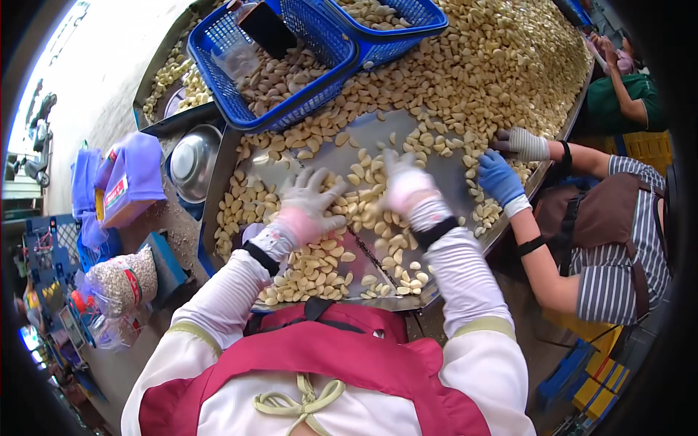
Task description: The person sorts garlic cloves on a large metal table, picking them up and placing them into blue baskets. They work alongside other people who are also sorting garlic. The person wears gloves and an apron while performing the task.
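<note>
Wore a pale green bow (299,403) nearest the camera, at 6 o'clock, set between parts of a dark red apron (320,349), with a dark band (259,257) at each forearm. Leaned over a metal worktop (371,131) strewn with pale cloves (313,265), heaped thickly toward 1 o'clock and lying thinner around the middle, with bare metal showing through.

Spread the gloved left hand (309,202) wide, just to 10 o'clock of centre, fingers apart over the cloves and seemingly touching them, with no clove seen gripped. Pointed the gloved right hand (407,182) toward 12 o'clock, placed at 2 o'clock of centre and blurred; could not tell its grip, narrow or wide, nor any clove beneath it.

Judged the step in hand, from the splayed fingers and patches of bare metal, to be spreading the loose cloves thin. Reckoned the next move to call for light, flat fingers and some room between both hands, so as not to bunch the cloves.

Had a blue basket (320,91) at 11 o'clock, holding browner pieces, and a second basket (400,47) near 12 o'clock. Had a metal bowl (194,163) at 10 o'clock, just outside the worktop's edge. Worked near a co-worker's blue-gloved hand (502,180) and grey-gloved hand (523,144) at 2 o'clock.
</note>
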`<state>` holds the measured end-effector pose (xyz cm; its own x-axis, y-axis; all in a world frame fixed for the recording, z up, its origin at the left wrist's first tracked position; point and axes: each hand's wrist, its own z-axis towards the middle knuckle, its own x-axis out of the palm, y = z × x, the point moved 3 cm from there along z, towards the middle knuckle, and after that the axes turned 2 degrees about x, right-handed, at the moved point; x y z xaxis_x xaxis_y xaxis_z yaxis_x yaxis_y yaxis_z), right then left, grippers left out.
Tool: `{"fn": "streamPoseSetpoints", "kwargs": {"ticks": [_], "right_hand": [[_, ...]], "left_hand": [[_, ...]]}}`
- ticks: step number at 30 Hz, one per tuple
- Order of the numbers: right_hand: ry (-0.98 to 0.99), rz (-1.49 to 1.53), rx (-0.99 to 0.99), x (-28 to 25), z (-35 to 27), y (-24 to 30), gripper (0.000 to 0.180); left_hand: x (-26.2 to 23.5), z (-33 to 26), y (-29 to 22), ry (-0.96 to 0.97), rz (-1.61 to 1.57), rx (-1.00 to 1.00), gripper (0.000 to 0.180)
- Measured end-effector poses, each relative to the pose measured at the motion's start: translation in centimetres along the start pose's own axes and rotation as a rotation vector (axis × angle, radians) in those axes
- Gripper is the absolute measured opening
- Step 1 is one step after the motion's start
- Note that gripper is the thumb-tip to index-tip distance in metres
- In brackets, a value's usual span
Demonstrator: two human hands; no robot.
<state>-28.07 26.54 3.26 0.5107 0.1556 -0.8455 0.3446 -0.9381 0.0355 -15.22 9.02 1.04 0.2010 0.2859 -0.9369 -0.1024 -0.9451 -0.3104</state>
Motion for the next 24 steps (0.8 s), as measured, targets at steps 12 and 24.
{"fn": "streamPoseSetpoints", "kwargs": {"ticks": [12,24], "right_hand": [[0.008,-0.105,-0.503,5.5,-11.4,2.9,0.03],[0.298,0.057,-0.643,7.5,-10.5,5.2,0.02]], "left_hand": [[0.4,-9.8,4.0,-0.101,-0.011,-0.104,0.033],[3.1,-8.5,-4.0,0.017,0.055,0.436,0.009]]}}
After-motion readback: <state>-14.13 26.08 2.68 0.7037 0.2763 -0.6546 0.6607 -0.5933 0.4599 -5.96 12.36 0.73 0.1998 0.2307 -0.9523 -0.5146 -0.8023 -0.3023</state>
